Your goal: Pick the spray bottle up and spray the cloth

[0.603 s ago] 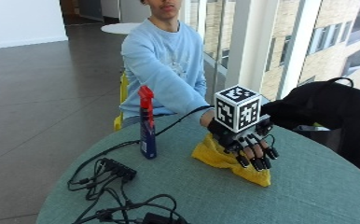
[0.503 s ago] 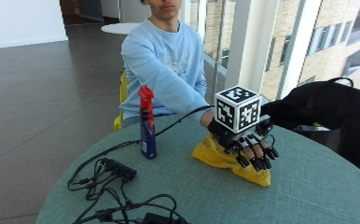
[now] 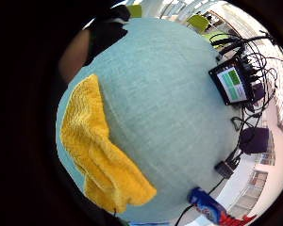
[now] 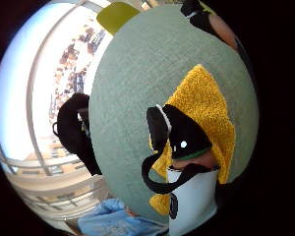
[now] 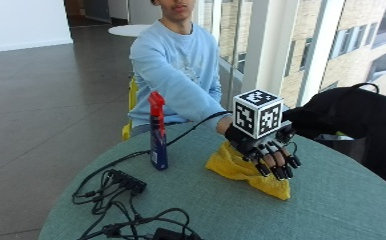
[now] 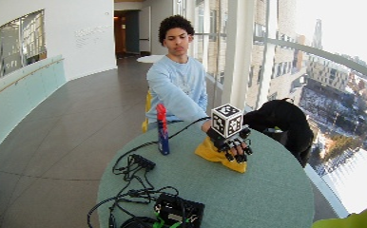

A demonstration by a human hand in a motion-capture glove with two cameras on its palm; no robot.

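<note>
Outside view: gloved right hand (image 5: pixel 267 152) hangs over the yellow cloth (image 5: pixel 243 170), fingers relaxed and spread downward, holding nothing. Spray bottle (image 5: pixel 157 131), blue with red trigger, stands upright near the table (image 5: pixel 339 210) edge closest to the person, apart from the cloth. Step: reach not begun; next, cross to the bottle and grasp it. Label unreadable.

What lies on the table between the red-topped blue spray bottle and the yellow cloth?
Nothing: in the outside view only bare green tabletop separates the red-topped blue spray bottle from the yellow cloth. The black-gloved right hand hovers over the cloth.
</note>
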